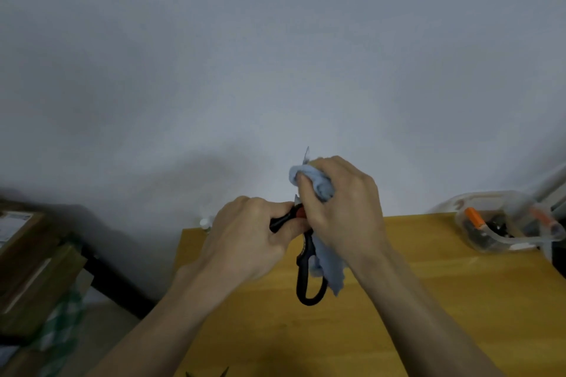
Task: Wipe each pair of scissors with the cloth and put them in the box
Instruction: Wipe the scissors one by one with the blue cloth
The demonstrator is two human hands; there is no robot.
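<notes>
I hold a pair of black-handled scissors (307, 278) upright above the wooden table (428, 300). My left hand (245, 236) grips one black handle near the pivot. My right hand (340, 208) grips a blue-grey cloth (321, 184) that is wrapped round the blades. One blade tip pokes out above the cloth. The other handle loop hangs down free, with a tail of cloth beside it. A clear plastic box (502, 226) stands at the table's far right corner and holds orange-and-black tools.
Dark tips of another tool (220, 372) show at the bottom edge of the table. Cardboard boxes (36, 254) are stacked on the left, beside the table. A plain wall rises behind. A small white cap (205, 222) sits at the table's back left corner.
</notes>
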